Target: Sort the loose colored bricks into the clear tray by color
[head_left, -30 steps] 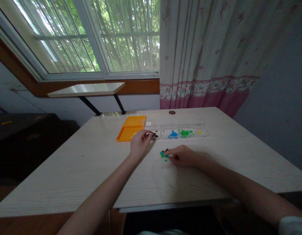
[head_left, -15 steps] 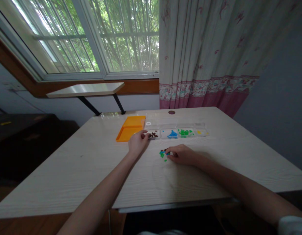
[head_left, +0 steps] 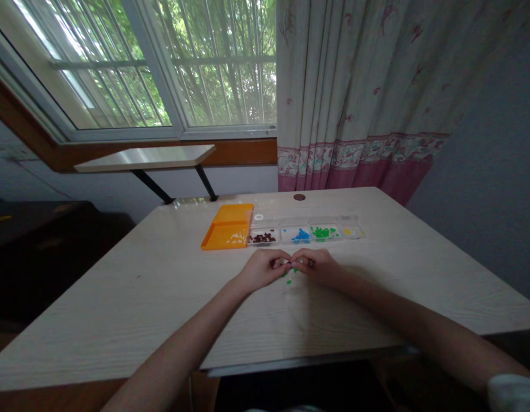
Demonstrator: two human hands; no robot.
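My left hand (head_left: 267, 268) and my right hand (head_left: 319, 266) meet fingertip to fingertip over the table, each closed in a pinch. What the left fingers hold is too small and hidden to make out. Between and under the right fingertips show small plastic blocks, dark and green; the fingers cover most of them. A loose green block (head_left: 289, 281) lies just in front on the tabletop. Behind the hands is a clear compartment tray (head_left: 280, 235) with brown blocks (head_left: 262, 237), blue blocks (head_left: 300, 235), green blocks (head_left: 324, 233) and a few yellow blocks (head_left: 348, 232).
An open orange case (head_left: 225, 215) with white pieces (head_left: 237, 237) in its near half stands left of the tray. A raised shelf (head_left: 149, 157) is at the table's back left. The wooden table (head_left: 162, 309) ends near my body; window and curtain (head_left: 333, 97) are behind.
My left hand has moved from the brown blocks' compartment right and nearer, joining my right hand. The white pieces in the orange case are now uncovered. My right hand has barely moved.
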